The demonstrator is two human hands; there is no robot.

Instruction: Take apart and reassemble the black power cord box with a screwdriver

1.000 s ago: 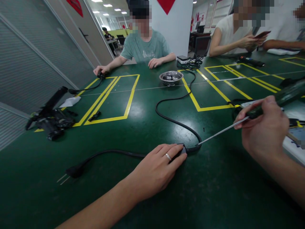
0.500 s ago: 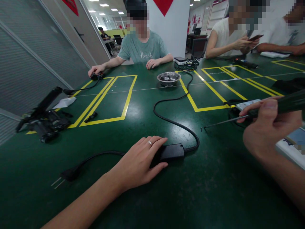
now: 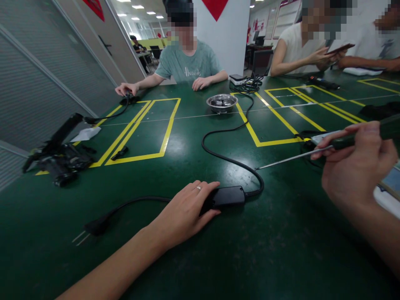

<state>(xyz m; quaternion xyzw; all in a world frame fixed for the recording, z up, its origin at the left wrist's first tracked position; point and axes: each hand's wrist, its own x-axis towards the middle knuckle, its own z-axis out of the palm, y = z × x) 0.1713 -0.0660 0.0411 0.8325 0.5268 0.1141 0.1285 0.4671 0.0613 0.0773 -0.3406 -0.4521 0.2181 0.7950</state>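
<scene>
A black power adapter (image 3: 229,196) lies on the table with my left hand (image 3: 187,208) closed over its left end, fingers across the top and thumb along the near side. From it a black cord ends in a two-pin plug (image 3: 96,226) at the left, while a thicker cable (image 3: 218,157) curves away from the other end. In my right hand (image 3: 358,166) is a screwdriver (image 3: 293,158) with a dark green handle and a long thin shaft. Its tip is low, beside the cable's bend; whether a small screw sits at the tip I cannot make out.
A metal bowl (image 3: 221,103) with small parts stands farther back. Black gear (image 3: 62,160) sits at the left, near a small black piece (image 3: 119,153). Yellow tape marks the green table. Across it, a person in a green shirt (image 3: 190,62) touches a black device; others sit at right.
The screwdriver's tip has moved left toward the cable, away from where a tiny dark screw stood beside it. My left hand and the adapter have shifted slightly right in view.
</scene>
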